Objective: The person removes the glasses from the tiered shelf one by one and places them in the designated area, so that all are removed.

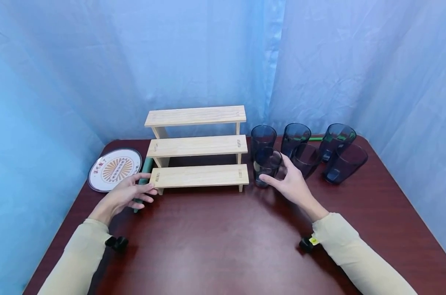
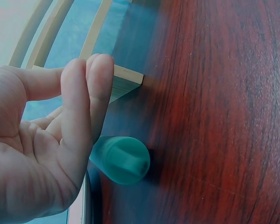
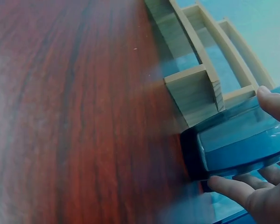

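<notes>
In the head view, a three-tier pale wooden display stand (image 1: pixel 197 146) stands at the back middle of the table. My left hand (image 1: pixel 128 192) is at the left end of its lowest board, where thumb and fingertips pinch the edge; in the left wrist view the fingers (image 2: pixel 100 77) partly hide that contact. Just right of the stand, my right hand (image 1: pixel 290 180) grips a dark transparent tumbler (image 1: pixel 268 157), thumb on the near side and fingers round the far side. The right wrist view shows this tumbler (image 3: pixel 242 140) upright beside the stand's leg (image 3: pixel 191 93).
Several more dark tumblers (image 1: pixel 346 164) stand behind and right of the held one. A white patterned plate (image 1: pixel 97 180) lies at far left. Beside it is a green rod-like item (image 1: pixel 148 164), round-ended in the left wrist view. Blue curtains (image 1: pixel 208 53) enclose the dark red table (image 1: pixel 208 246).
</notes>
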Demonstrator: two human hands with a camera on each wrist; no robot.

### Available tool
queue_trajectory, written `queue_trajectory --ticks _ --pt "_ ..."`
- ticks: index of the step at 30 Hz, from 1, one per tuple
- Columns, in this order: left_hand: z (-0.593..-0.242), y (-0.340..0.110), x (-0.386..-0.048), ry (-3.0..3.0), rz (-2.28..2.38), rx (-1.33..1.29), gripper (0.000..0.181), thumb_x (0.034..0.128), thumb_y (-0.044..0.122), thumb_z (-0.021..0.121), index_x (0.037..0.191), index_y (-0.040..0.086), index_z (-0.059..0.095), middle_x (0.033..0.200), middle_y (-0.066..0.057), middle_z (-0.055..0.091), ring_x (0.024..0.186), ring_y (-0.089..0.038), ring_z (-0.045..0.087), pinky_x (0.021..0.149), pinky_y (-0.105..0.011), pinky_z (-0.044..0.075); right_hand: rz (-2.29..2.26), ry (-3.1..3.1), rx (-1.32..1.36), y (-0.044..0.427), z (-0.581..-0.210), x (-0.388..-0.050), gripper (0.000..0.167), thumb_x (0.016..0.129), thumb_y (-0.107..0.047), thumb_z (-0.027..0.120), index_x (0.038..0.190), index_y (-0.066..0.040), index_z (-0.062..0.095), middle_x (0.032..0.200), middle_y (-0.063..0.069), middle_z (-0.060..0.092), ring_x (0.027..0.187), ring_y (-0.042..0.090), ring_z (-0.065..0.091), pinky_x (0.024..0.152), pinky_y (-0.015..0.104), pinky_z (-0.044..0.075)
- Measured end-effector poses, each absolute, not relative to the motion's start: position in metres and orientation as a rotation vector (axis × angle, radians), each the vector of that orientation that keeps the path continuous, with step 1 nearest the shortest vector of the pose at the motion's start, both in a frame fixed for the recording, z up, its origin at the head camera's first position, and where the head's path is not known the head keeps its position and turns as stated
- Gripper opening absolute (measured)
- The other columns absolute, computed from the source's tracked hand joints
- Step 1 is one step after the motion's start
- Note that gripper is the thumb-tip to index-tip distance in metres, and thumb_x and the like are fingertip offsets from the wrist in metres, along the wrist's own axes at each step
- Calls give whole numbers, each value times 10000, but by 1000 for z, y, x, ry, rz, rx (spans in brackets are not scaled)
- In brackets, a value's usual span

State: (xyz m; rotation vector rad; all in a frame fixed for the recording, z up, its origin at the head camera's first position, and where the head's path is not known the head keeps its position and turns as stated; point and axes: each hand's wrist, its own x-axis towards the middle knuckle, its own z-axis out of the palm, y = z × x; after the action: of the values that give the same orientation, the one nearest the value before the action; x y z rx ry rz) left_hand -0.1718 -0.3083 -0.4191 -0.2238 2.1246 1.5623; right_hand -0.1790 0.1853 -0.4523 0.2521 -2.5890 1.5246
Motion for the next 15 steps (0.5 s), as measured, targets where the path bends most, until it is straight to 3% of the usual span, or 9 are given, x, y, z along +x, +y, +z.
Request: queue_trajectory --ticks 9,15 --pt "-422 -291 -182 2112 1550 -194 688 1013 271 651 1543 51 271 1083 -131 741 832 -204 732 620 -330 601 1443 -2647 162 197 -453 -168 986 829 -528 811 1584 -149 301 1355 145 616 1207 305 614 996 538 483" --pt "-421 -284 -186 2180 1478 -133 632 1031 256 618 1528 43 292 1122 -197 715 863 -253 725 654 -369 606 1405 -2632 173 200 -451 -162 1009 851 -463 817 1612 -165 224 1453 164 534 1269 341 574 1010 551 477"
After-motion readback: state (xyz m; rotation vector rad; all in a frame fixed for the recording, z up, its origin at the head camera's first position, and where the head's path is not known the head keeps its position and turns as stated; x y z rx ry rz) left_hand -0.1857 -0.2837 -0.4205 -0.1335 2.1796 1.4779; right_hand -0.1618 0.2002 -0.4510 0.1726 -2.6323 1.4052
